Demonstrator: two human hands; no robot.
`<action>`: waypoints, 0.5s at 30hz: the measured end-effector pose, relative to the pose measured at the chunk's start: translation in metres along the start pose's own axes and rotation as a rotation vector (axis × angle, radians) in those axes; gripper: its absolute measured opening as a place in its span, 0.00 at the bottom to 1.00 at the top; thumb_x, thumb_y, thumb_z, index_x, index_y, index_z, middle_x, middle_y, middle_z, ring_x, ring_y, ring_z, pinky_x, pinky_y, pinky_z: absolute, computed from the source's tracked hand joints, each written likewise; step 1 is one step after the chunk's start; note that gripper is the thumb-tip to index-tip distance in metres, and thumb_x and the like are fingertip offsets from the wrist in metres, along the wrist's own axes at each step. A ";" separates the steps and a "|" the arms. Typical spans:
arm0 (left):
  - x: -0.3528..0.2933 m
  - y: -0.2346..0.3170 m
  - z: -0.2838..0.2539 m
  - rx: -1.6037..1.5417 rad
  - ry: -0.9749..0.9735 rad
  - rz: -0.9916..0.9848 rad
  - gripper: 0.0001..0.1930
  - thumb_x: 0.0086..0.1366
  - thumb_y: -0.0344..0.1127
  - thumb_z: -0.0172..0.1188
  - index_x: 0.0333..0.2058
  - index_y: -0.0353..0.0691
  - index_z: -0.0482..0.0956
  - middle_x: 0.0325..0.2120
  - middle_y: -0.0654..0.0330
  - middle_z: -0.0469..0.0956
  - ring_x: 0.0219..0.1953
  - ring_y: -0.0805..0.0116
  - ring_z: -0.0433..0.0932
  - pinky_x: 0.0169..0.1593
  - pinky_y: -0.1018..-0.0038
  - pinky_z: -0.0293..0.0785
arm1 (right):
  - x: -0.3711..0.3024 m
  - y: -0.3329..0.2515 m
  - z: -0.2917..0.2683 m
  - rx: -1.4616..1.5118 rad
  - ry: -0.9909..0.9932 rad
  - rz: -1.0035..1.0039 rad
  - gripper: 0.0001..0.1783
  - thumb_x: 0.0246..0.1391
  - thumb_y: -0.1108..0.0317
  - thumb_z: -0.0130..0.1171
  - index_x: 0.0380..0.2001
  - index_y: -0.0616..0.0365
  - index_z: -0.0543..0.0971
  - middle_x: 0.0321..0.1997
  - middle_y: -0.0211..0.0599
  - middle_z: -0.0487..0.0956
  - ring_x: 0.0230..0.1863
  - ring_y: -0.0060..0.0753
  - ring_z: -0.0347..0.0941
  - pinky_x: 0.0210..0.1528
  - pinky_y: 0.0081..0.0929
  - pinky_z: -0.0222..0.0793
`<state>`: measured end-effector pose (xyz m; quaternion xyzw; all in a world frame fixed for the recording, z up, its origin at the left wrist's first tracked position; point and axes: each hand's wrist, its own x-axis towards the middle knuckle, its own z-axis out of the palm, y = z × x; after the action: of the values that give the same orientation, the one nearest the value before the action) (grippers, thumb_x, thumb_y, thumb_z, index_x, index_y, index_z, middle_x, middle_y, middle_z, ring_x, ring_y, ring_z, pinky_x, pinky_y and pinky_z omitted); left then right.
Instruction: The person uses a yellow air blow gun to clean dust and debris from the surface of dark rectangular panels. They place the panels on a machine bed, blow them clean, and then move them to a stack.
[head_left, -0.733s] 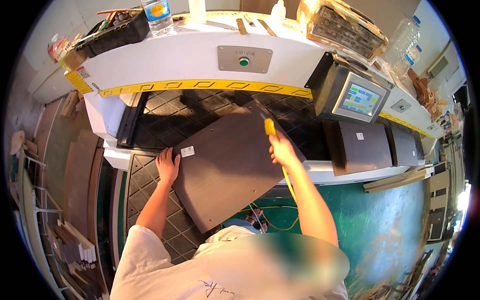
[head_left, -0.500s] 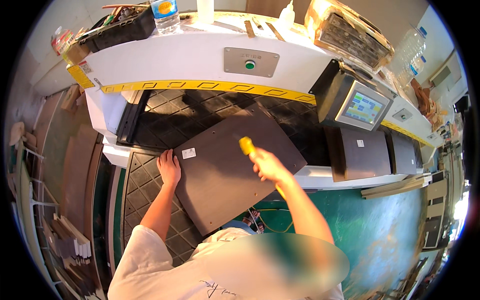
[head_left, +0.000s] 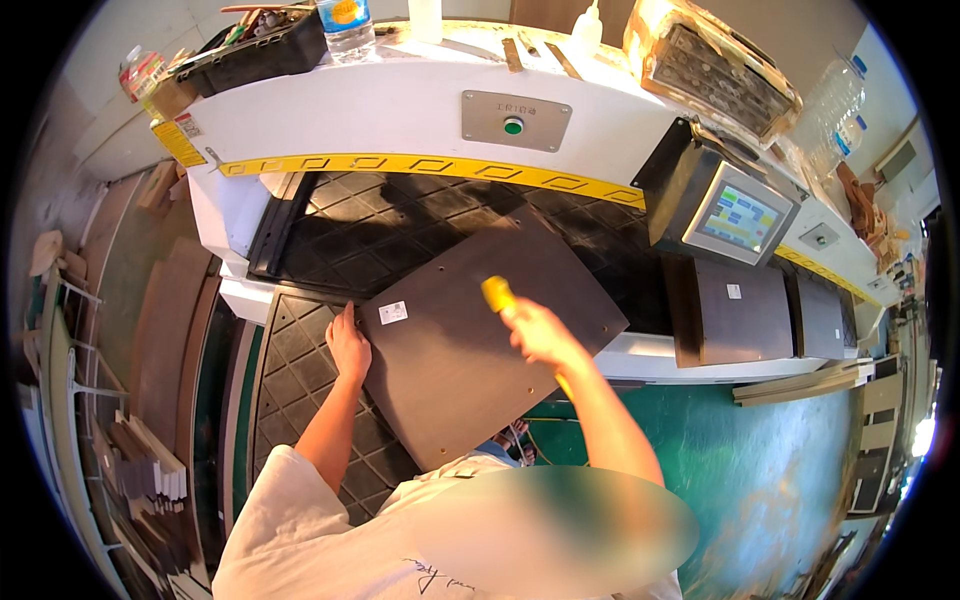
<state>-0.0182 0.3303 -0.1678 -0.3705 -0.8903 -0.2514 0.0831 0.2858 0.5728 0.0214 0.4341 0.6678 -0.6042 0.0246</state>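
A dark brown board [head_left: 480, 360] lies at a slant in front of me, with a white label [head_left: 393, 313] near its left corner and small holes along its edges. My left hand [head_left: 348, 348] rests against its left edge, fingers stretched out. Over the board, my right hand [head_left: 542, 335] is closed round a yellow tool [head_left: 497, 292]. Its blunt, thick end points away from me, and a bit of yellow shows below my fist. My grip hides its middle, so I cannot tell its exact kind.
Black grooved matting [head_left: 300, 390] lies under the board. Behind it runs a white machine beam [head_left: 330, 125] with a green button [head_left: 513, 126]. A touch screen [head_left: 740, 213] juts out at right, near more brown boards [head_left: 745, 315]. Stacked panels [head_left: 165, 350] stand at left.
The whole view has shifted slightly, so the scene sits a little farther right. My left hand stays at the board's edge; my right still holds the yellow tool above the board.
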 end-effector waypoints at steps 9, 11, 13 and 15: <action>0.004 -0.007 0.011 -0.021 0.073 0.014 0.26 0.59 0.20 0.56 0.58 0.39 0.78 0.54 0.55 0.81 0.61 0.56 0.76 0.69 0.57 0.62 | 0.006 0.002 -0.027 -0.075 0.162 -0.073 0.28 0.73 0.45 0.51 0.66 0.47 0.75 0.29 0.28 0.75 0.27 0.21 0.70 0.25 0.25 0.70; 0.001 -0.012 0.008 -0.039 0.055 -0.002 0.27 0.59 0.19 0.55 0.58 0.39 0.78 0.53 0.54 0.81 0.60 0.56 0.76 0.68 0.57 0.63 | -0.012 -0.002 0.009 0.003 -0.033 -0.091 0.29 0.72 0.43 0.53 0.67 0.47 0.75 0.29 0.28 0.75 0.27 0.19 0.69 0.26 0.24 0.69; 0.001 -0.014 0.004 -0.043 0.036 -0.017 0.26 0.59 0.20 0.55 0.58 0.39 0.78 0.53 0.54 0.81 0.60 0.55 0.76 0.68 0.57 0.63 | -0.025 -0.007 0.033 0.020 -0.325 -0.052 0.31 0.73 0.43 0.54 0.70 0.44 0.73 0.30 0.25 0.75 0.25 0.15 0.65 0.27 0.20 0.67; 0.003 -0.013 0.002 -0.052 0.014 -0.027 0.26 0.60 0.20 0.55 0.58 0.39 0.78 0.53 0.54 0.81 0.60 0.55 0.76 0.68 0.58 0.63 | -0.032 -0.012 0.038 0.038 -0.433 -0.036 0.30 0.73 0.44 0.54 0.71 0.44 0.72 0.30 0.24 0.75 0.25 0.15 0.66 0.29 0.20 0.68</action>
<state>-0.0291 0.3257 -0.1732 -0.3588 -0.8877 -0.2782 0.0761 0.2796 0.5250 0.0382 0.2824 0.6430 -0.6962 0.1486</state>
